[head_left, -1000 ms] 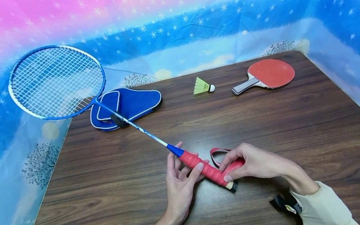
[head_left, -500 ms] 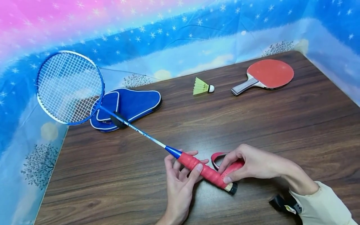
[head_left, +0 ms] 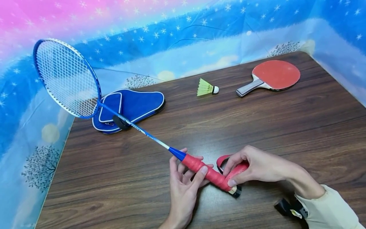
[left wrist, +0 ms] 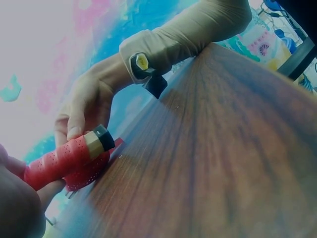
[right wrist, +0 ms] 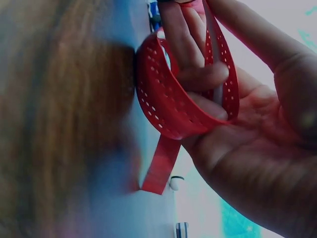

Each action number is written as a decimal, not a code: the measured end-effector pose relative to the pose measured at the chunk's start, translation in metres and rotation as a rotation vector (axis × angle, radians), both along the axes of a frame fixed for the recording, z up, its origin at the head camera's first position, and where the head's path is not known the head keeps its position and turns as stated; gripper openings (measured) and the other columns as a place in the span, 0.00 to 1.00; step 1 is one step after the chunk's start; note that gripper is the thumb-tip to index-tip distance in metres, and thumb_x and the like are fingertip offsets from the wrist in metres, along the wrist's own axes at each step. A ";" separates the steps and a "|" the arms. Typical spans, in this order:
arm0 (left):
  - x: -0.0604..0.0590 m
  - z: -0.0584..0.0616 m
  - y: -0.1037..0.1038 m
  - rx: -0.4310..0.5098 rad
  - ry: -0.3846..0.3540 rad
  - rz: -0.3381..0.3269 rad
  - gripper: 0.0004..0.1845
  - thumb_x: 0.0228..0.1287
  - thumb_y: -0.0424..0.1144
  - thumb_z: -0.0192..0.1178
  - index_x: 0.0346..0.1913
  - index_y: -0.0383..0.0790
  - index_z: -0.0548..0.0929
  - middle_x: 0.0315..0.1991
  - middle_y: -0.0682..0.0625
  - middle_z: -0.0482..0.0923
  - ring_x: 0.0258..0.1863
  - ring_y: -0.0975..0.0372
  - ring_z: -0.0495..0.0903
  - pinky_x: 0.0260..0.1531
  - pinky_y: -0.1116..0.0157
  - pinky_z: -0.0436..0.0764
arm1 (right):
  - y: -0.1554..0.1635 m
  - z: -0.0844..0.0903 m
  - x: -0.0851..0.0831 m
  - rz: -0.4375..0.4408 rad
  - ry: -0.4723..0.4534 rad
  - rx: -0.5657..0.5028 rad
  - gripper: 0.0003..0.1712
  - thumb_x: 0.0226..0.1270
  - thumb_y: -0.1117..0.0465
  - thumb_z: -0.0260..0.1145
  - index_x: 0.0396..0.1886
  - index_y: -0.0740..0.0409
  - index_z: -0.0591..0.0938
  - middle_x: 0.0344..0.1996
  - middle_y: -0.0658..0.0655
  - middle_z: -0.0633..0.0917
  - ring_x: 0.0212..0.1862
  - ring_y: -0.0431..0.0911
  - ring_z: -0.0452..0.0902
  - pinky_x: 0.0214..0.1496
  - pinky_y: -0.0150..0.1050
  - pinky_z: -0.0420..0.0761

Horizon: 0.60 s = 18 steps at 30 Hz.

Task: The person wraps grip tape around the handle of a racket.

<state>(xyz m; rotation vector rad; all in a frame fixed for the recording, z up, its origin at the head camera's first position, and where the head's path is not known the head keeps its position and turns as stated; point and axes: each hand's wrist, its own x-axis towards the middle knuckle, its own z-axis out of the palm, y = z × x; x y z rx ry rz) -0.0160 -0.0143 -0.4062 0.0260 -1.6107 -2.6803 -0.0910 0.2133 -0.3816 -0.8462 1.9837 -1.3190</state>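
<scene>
A blue-and-white badminton racket (head_left: 152, 137) slants across the head view, its strung head raised at the upper left. Red perforated grip tape (head_left: 238, 171) winds around its handle, leaving a strip of pale wood bare beside the black butt cap (head_left: 236, 192). My left hand (head_left: 183, 190) holds the wrapped handle, thumb on top and fingers beneath. With thumb and fingers, my right hand (head_left: 258, 165) pinches the tape close to the butt end. In the right wrist view, the loose tape (right wrist: 158, 94) loops around the fingers and a tail hangs down.
On the dark wooden table (head_left: 114, 178) lies a blue zip case (head_left: 143, 103), with the racket shaft passing over it. Farther back are a yellow shuttlecock (head_left: 206, 87) and a red table tennis paddle (head_left: 275, 75). A patterned cloth (head_left: 171, 35) hangs behind.
The racket has rolled about its shaft in my left hand, so its strung face looks narrower. The loose tape loop has drawn closer to my right hand, which stays near the butt end.
</scene>
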 end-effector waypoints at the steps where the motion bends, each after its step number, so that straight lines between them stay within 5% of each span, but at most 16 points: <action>1: 0.000 0.000 0.000 0.005 0.009 -0.008 0.38 0.64 0.24 0.62 0.70 0.38 0.53 0.57 0.25 0.66 0.48 0.38 0.80 0.40 0.48 0.83 | 0.000 0.000 0.000 -0.004 -0.002 0.003 0.10 0.57 0.49 0.76 0.37 0.43 0.87 0.26 0.46 0.85 0.26 0.35 0.70 0.24 0.30 0.72; 18: 0.000 -0.002 0.001 0.011 0.033 0.003 0.39 0.64 0.23 0.61 0.71 0.39 0.51 0.60 0.31 0.67 0.51 0.38 0.79 0.43 0.48 0.82 | -0.001 0.000 0.001 -0.003 -0.027 0.033 0.10 0.58 0.49 0.75 0.38 0.42 0.87 0.26 0.46 0.83 0.25 0.35 0.69 0.22 0.30 0.71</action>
